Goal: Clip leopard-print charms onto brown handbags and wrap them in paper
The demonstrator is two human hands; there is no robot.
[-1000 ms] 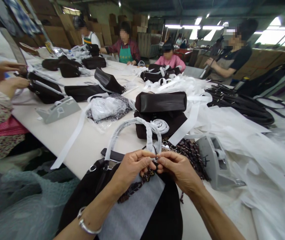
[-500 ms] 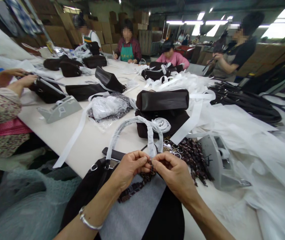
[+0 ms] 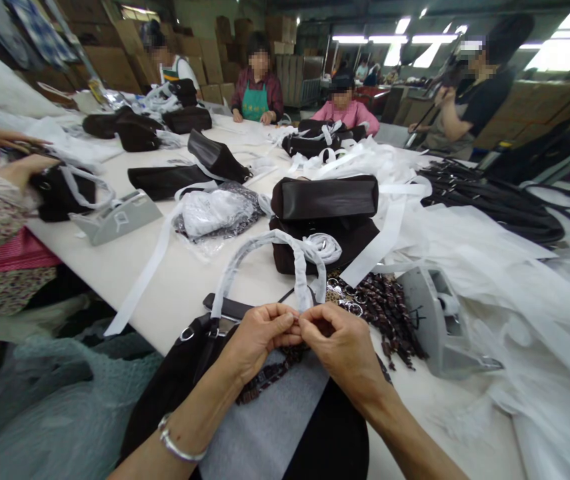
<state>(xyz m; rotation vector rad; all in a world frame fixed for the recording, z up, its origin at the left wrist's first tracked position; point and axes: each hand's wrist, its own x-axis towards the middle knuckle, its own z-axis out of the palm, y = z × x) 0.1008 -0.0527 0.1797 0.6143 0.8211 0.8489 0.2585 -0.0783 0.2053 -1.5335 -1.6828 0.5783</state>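
Observation:
A dark handbag (image 3: 159,400) lies in front of me, with a grey sheet (image 3: 265,427) over its front and its handles (image 3: 229,267) wrapped in white. Just below the handles my left hand (image 3: 265,337) and my right hand (image 3: 337,340) meet, thumbs and fingertips pinched together. From under my left fingers a patterned fabric charm (image 3: 262,383) hangs down over the grey sheet. My fingers cover its upper end, and what exactly the right fingertips grip is too small to make out.
Beside the bag lie a heap of fabric charms with rings (image 3: 389,320) and a grey tape dispenser (image 3: 435,327). Another dispenser (image 3: 119,217) stands left. Dark bags (image 3: 325,200), white wrapping (image 3: 505,287) and black straps (image 3: 485,200) cover the table; co-workers sit and stand around it.
My right hand has shifted slightly left, and its fingertips now press closer against the left ones. At the far left, a co-worker's hands and bag have moved left and down.

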